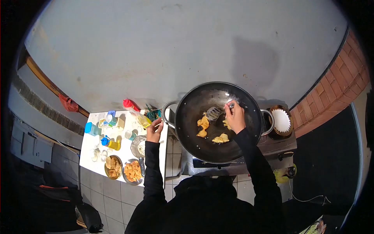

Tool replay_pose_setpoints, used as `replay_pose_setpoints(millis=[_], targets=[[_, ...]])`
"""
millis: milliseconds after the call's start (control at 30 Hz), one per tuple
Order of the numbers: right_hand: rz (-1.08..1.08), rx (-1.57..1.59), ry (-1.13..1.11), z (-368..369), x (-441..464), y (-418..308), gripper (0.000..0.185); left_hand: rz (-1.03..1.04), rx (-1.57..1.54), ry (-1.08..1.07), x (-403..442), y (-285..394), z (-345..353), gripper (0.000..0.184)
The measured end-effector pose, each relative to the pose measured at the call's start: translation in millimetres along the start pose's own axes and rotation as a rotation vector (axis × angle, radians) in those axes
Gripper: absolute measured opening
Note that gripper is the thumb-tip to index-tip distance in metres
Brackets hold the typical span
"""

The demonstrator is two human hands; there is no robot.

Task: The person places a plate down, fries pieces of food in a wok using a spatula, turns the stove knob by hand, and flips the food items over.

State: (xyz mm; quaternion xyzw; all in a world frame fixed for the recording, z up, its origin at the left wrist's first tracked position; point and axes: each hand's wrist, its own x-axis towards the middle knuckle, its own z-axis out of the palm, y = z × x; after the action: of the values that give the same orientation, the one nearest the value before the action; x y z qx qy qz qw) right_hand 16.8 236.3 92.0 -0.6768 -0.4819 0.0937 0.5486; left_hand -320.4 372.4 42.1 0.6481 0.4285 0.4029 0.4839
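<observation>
My right hand [235, 117] is closed around the handle of a slotted spatula [213, 113]. The spatula's metal head rests inside a large dark wok [191, 144], beside yellow-orange pieces of food [203, 123]. Another clump of pale yellow pieces [221, 138] lies lower in the wok, and a few more are partly covered by my right hand. Left of the wok, my left hand [154, 132] is raised with its fingers loosely bent and apart, holding nothing I can see. It is near the wok's left handle [166, 113] and a bottle of yellow oil [143, 120].
The wok sits over a metal stove [272, 150]. On the white table [91, 150] at left stand a yellow bottle with a blue cap [111, 143], a bowl of browned pieces [113, 167] and a plate of orange chunks [133, 171]. A white fluted liner [281, 120] is right of the wok.
</observation>
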Motion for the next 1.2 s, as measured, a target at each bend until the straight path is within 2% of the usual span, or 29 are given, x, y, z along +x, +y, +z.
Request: replay_pose_setpoints(millis=[133, 200, 267, 467, 500, 600, 700, 767, 833, 933, 1000, 1067, 1167, 1200], targets=[[-0.032, -0.056, 0.03, -17.1, -1.9, -1.4, 0.009, 0.022, -0.01, -0.003, 0.6, 0.0, 0.9, 0.036], [0.08, 0.057, 0.136, -25.9, -5.2, -9.9, 0.013, 0.002, -0.016, 0.01, 1.6, -1.2, 1.8, 0.036], [0.064, 0.064, 0.138, -31.1, -6.4, -5.5, 0.014, 0.0, -0.022, 0.007, 2.1, -0.6, 2.0, 0.036], [0.089, 0.062, 0.104, -38.8, -18.0, -1.1, 0.012, 0.028, 0.001, 0.023, 5.1, -4.8, 8.1, 0.037], [0.093, -0.043, 0.086, -39.6, -18.7, 4.9, 0.013, 0.025, 0.016, 0.04, 5.5, -6.0, 10.0, 0.038], [0.023, -0.033, 0.103, -38.6, -21.0, 13.8, 0.013, 0.04, 0.044, 0.066, 8.2, -14.5, 14.3, 0.041], [0.055, 0.009, 0.083, -43.6, -16.8, 9.1, 0.013, 0.096, 0.084, 0.1, 10.8, -25.7, 20.0, 0.048], [0.068, -0.074, 0.033, -49.3, -15.2, 3.4, 0.013, 0.037, 0.071, 0.118, 7.6, -28.6, 24.4, 0.048], [0.046, -0.025, 0.004, -53.2, -9.3, -4.1, 0.013, -0.009, 0.058, 0.124, 7.7, -30.5, 22.2, 0.049], [-0.022, -0.029, -0.008, -45.8, -0.9, 7.2, 0.014, 0.008, 0.052, 0.194, 8.2, -29.1, 26.8, 0.036], [0.018, 0.004, -0.022, -48.0, 0.3, 11.1, 0.014, 0.023, 0.123, 0.201, 8.6, -26.7, 27.2, 0.036], [0.039, 0.037, -0.053, -51.7, -2.0, 6.6, 0.014, -0.07, 0.076, 0.216, 10.7, -30.1, 25.6, 0.039], [0.014, 0.034, 0.026, -54.6, -6.9, -3.0, 0.012, -0.068, 0.027, 0.282, 11.6, -35.0, 28.6, 0.041], [0.094, -0.007, -0.006, -62.4, -7.7, -13.1, 0.013, -0.043, 0.029, 0.292, 11.0, -33.4, 30.7, 0.041]])
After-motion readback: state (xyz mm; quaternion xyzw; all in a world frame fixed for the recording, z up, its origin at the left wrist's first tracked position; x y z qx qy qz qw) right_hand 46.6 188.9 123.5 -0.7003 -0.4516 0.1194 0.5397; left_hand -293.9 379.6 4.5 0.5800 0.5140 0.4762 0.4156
